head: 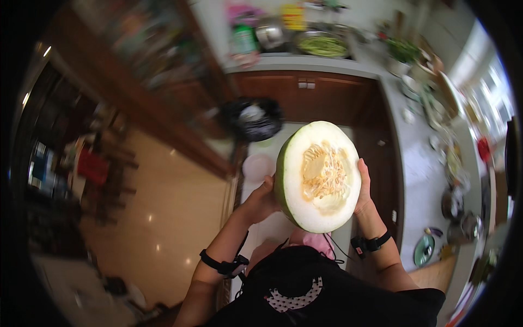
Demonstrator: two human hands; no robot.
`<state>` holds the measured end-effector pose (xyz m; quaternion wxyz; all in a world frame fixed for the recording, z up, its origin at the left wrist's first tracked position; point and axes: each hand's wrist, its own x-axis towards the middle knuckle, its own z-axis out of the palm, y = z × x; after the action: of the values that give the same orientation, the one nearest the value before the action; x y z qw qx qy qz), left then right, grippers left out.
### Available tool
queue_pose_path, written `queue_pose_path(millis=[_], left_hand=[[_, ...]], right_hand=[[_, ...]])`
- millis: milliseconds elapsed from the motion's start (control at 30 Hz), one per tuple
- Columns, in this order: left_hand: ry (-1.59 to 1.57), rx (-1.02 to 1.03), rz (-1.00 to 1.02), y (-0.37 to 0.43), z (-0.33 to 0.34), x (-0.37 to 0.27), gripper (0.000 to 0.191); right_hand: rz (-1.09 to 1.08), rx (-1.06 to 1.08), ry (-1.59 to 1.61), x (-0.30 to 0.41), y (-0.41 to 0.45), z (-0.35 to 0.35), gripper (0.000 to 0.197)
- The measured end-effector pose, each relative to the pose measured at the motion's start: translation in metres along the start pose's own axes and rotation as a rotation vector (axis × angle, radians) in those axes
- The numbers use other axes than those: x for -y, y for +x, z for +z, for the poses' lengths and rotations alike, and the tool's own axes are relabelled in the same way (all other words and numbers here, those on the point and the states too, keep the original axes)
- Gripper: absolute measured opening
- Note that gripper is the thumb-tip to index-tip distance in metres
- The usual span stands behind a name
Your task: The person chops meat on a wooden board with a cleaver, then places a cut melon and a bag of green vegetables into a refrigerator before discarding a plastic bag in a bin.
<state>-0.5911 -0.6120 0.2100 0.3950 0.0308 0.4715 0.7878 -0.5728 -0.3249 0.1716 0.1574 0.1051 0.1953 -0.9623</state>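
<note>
A large halved winter melon [294, 212], green-skinned with thick white flesh, is held up in front of me at the middle of the head view. Its cut face is turned up, showing a hollow with pale yellow seeds and stringy pulp. My left hand [263, 201] grips the rind from the left, thumb upward. On the opposite side, my right hand [363, 186] presses against the rind; some of its fingers are hidden. Both forearms wear black straps with small devices.
A black-lined bin [255, 133] stands on the floor beyond the melon. Ahead, a counter [278, 62] bears a pan of green beans [322, 45] in blurred surroundings. The right-hand counter [421, 171] holds dishes, pots and a glass lid [424, 250]. A glass-fronted cabinet [163, 102] rises at left.
</note>
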Motion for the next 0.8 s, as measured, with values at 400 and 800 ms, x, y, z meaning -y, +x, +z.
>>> queue_pose_path(millis=[400, 800], left_hand=[[-0.882, -0.324, 0.667, -0.313, -0.112, -0.059, 0.058], [-0.605, -0.828, 0.801, -0.421, -0.338, -0.149, 0.059]], right_hand=[[0.59, 0.223, -0.549, -0.262, 0.112, 0.308, 0.066], [0.888, 0.49, -0.84, -0.513, 0.35, 0.439, 0.084]])
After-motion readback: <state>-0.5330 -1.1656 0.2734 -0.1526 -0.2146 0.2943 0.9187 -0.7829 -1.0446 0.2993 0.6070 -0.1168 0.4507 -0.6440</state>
